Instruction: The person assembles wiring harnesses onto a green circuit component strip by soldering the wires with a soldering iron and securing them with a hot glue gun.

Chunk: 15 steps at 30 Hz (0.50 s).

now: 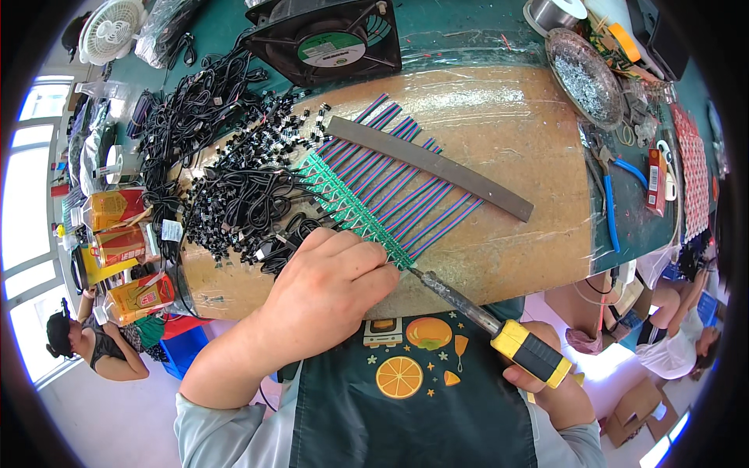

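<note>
A soldering iron (455, 298) with a yellow and black handle sits in my right hand (538, 355), its fingers closed round it. Its tip meets the near end of a row of small green circuit boards (355, 209). Over that row my left hand (328, 277) is pinched closed; whatever lies between its fingertips is hidden. Striped flat ribbon wires (441, 226) run from the boards toward the far right. Across them lies a flat dark metal bar (433, 166). Left of the boards, black cables (246, 195) lie in a tangle, some reaching the boards.
A black fan (328, 43) stands at the back of the brown work board (538, 249). On the right are a metal dish of grey scraps (583, 78), blue-handled pliers (611, 207) and a solder spool (555, 14). Other people sit at both sides.
</note>
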Each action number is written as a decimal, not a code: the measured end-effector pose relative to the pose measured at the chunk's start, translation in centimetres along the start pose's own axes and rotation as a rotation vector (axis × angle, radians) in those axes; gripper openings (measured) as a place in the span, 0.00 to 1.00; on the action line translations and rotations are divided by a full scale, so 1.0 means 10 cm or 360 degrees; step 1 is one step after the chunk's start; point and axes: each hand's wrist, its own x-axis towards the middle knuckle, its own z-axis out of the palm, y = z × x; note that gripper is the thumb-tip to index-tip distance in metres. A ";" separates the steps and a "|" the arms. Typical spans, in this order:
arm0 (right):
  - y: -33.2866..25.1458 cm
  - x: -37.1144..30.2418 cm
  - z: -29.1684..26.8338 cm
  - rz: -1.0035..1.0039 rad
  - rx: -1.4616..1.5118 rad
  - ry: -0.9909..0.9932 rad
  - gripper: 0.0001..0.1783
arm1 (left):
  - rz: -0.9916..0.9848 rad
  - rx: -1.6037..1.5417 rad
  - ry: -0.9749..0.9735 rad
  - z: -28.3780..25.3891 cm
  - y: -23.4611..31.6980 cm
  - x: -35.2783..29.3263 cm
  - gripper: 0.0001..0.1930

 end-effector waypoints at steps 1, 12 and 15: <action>0.01 -0.01 0.00 0.0015 0.0024 0.0004 0.26 | 0.0000 -0.0001 -0.0002 0.00 0.00 0.01 0.16; 0.06 -0.02 0.01 -0.0026 0.0010 0.0022 0.25 | -0.0015 -0.0023 -0.0019 -0.01 0.00 0.00 0.16; 0.07 -0.02 0.01 -0.0063 -0.0061 0.0000 0.24 | -0.0014 -0.0008 -0.0031 -0.01 0.00 -0.01 0.16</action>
